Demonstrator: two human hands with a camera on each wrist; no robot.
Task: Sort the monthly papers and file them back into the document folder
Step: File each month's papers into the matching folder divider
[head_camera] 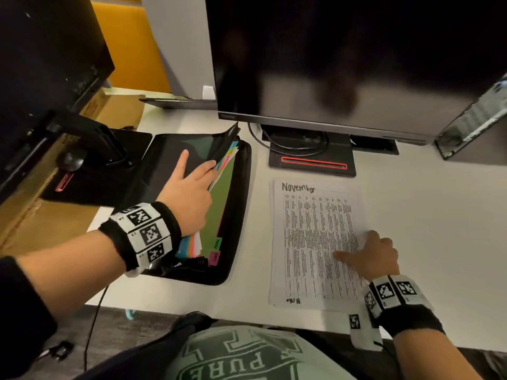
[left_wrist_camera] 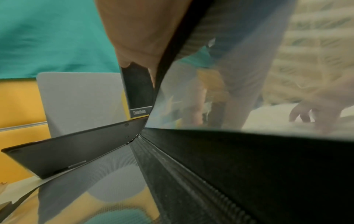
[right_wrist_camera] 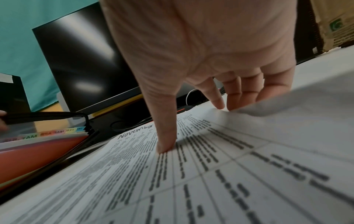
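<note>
A black document folder [head_camera: 242,204] lies open on the desk, left of centre. My left hand [head_camera: 201,167] grips a lifted bunch of its pockets [head_camera: 219,149] by their edge, thumb stretched over the dark top pocket. Beneath them a green divider [head_camera: 223,201] with a NOV tab [head_camera: 217,244] shows. The left wrist view shows the raised translucent pocket [left_wrist_camera: 249,91] and the folder spine [left_wrist_camera: 191,174]. Right of the folder lies a printed sheet headed November [head_camera: 310,242]. My right hand [head_camera: 365,248] pinches it: thumb [right_wrist_camera: 164,144] on top, fingers [right_wrist_camera: 239,97] under the lifted right edge [right_wrist_camera: 287,104].
A dark monitor [head_camera: 343,56] on a stand [head_camera: 312,163] with a cable rises behind the sheet. A second screen [head_camera: 41,64] and its arm crowd the left. A laptop [left_wrist_camera: 67,151] stands behind the folder and a computer case [head_camera: 472,124] at right. The desk's front edge [head_camera: 247,314] is near.
</note>
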